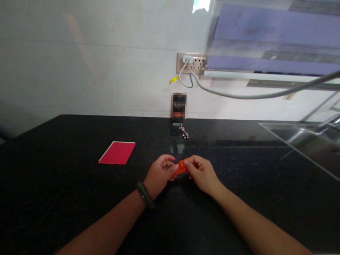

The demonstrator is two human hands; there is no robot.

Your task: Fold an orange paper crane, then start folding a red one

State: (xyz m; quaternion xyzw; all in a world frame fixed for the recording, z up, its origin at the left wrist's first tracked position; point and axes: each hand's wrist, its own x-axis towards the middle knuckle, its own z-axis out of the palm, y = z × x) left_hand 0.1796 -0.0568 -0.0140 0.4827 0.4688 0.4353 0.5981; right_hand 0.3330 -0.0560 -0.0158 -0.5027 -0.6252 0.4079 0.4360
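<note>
My left hand (159, 175) and my right hand (202, 173) meet over the middle of a black stone counter (66, 198). Both pinch a small folded piece of orange paper (181, 166) between thumb and fingers, just above the counter. A dark band sits on my left wrist. A red sheet of paper (117, 153) lies flat on the counter to the left of my hands, apart from them.
A small dark object (179, 106) leans against the white tiled wall at the back, with a little chain (183, 131) before it. A wall socket (191, 63) holds a white plug and cable. A steel sink (305, 141) is at the right.
</note>
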